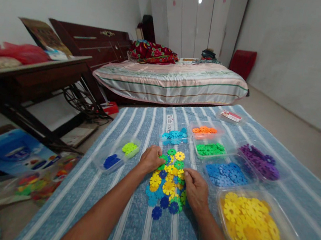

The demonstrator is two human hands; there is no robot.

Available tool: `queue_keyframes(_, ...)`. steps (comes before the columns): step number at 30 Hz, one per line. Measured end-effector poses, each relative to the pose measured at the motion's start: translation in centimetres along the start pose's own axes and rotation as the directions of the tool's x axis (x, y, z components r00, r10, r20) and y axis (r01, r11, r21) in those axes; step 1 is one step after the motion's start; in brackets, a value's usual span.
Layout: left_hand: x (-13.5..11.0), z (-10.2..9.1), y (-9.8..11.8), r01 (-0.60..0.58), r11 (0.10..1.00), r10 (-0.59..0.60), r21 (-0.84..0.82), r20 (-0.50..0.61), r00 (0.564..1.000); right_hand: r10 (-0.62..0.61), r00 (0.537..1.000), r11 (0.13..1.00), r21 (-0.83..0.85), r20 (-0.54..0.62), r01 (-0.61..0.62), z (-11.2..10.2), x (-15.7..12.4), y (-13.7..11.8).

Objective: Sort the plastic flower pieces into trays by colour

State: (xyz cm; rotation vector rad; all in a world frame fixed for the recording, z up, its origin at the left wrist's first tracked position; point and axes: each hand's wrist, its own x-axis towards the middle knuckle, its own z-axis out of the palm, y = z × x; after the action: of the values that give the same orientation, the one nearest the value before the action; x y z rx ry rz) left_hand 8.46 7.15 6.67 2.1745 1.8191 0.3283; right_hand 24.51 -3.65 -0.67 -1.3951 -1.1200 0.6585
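A loose pile of flower-shaped plastic discs (169, 187) in yellow, green and blue lies on the striped cloth between my hands. At the pile's upper left, my left hand (151, 159) is closed, its fingertips on a green disc (164, 159). My right hand (197, 187) is closed at the right side, thumb and finger on a yellow disc (181, 173). A dark blue disc (157, 213) lies at the pile's near edge. The fingertips partly hide what they pinch.
Clear tubs hold sorted discs: yellow (250, 220), blue (226, 174), purple (260, 161), green (210, 149), orange (204, 130) and light blue (174, 136). Left of my hands, a divided tub (115, 154) holds lime and dark blue discs. A lid (231, 116) lies at the far edge.
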Motion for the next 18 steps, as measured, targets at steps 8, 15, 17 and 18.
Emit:
queue_keyframes(8, 0.3, -1.0, 0.5, -0.011, 0.964, 0.021, -0.266, 0.033, 0.999, 0.005, 1.000, 1.000, -0.005, 0.000, -0.005, 0.0, 0.0, 0.0)
queue_keyframes(15, 0.9, -2.1, 7.4, 0.103, 0.585, 0.033, -0.804, 0.151, 0.988, 0.012, 1.000, 1.000, 0.002, -0.002, -0.012, -0.1, -0.1, -0.2)
queue_keyframes(17, 1.3, -2.2, 8.3, 0.075, 0.563, 0.061, -0.823, 0.131, 0.989, 0.009, 1.000, 1.000, 0.006, 0.000, -0.009, -0.1, 0.0, -0.3)
queue_keyframes(18, 1.5, -2.2, 8.3, 0.042, 0.639, 0.059, -0.768, 0.103, 0.993, 0.006, 1.000, 1.000, 0.006, -0.001, -0.006, 0.0, 0.0, -0.3)
